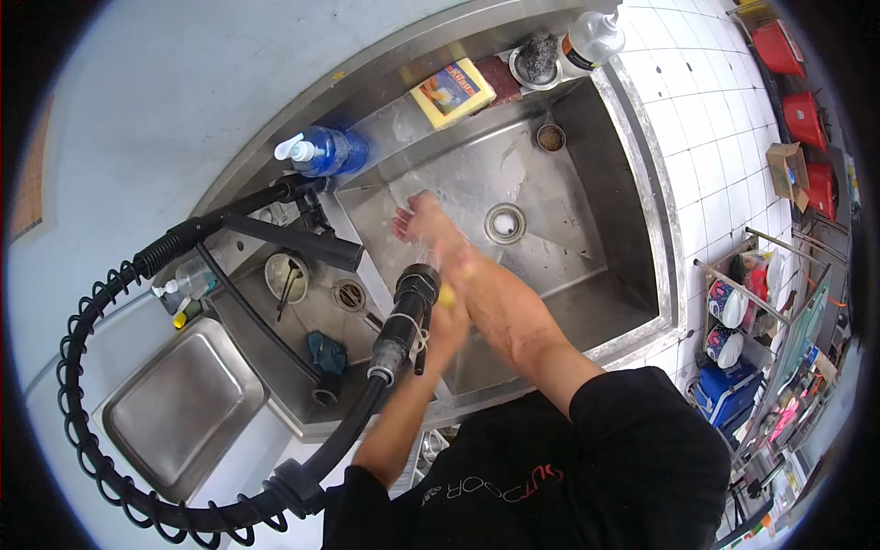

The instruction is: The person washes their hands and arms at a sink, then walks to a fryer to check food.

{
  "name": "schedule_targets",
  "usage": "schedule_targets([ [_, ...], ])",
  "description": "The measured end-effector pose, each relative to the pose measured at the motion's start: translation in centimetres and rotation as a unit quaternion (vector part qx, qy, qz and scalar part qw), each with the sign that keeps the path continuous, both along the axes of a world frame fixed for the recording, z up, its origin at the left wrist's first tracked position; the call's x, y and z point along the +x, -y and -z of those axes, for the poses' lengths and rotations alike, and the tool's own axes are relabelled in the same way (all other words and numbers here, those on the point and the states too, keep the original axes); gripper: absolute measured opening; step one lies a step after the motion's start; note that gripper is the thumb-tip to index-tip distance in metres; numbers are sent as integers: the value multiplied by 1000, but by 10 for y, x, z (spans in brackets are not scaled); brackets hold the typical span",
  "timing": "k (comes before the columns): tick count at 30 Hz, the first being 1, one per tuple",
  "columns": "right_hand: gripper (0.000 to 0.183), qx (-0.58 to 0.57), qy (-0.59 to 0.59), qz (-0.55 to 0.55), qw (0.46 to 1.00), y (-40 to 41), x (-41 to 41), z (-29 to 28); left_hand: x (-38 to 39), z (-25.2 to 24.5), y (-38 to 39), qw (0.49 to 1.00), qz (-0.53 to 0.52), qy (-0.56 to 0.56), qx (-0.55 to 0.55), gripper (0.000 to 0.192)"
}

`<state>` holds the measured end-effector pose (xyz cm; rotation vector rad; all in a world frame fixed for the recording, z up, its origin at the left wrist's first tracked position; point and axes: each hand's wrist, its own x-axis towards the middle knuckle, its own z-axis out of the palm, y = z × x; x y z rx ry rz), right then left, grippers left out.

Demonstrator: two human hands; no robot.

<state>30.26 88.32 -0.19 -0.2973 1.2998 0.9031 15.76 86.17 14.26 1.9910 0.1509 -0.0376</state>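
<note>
My right hand is stretched out over the large stainless steel sink basin, fingers spread and holding nothing. Water runs onto that wrist and forearm from a black pre-rinse spray head, which hangs on its hose just in front of my left hand. My left hand, partly covered by the spray head, lies against the right forearm. In its fingers is a small yellow sponge-like thing, blurred and mostly hidden. To the right of the hands is the basin's round drain.
A spring-wrapped hose loops on the left. The smaller basin holds a bowl with chopsticks and a blue cloth. Along the back ledge stand a blue pump bottle, a yellow sponge pack and a clear pump bottle. A steel tray lies left.
</note>
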Motion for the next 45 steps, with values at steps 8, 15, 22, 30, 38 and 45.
schedule_targets([
  [8,37,-203,476,35,855,206,8,198,130,54,112,981,-43,-37,-187,41],
  [15,31,-298,679,-184,646,68,-32,-70,104,31,-32,701,-280,-220,-618,49],
  [22,27,-477,757,-203,399,94,11,-150,77,84,-15,655,-444,-6,-611,42],
  [30,19,-545,704,-162,426,89,38,-167,65,43,-82,871,-403,102,-262,25],
  [38,11,151,320,-113,928,20,32,8,114,33,-125,949,-212,216,86,13],
  [45,37,-35,267,-208,940,-16,73,87,82,11,-128,909,-178,237,294,15],
])
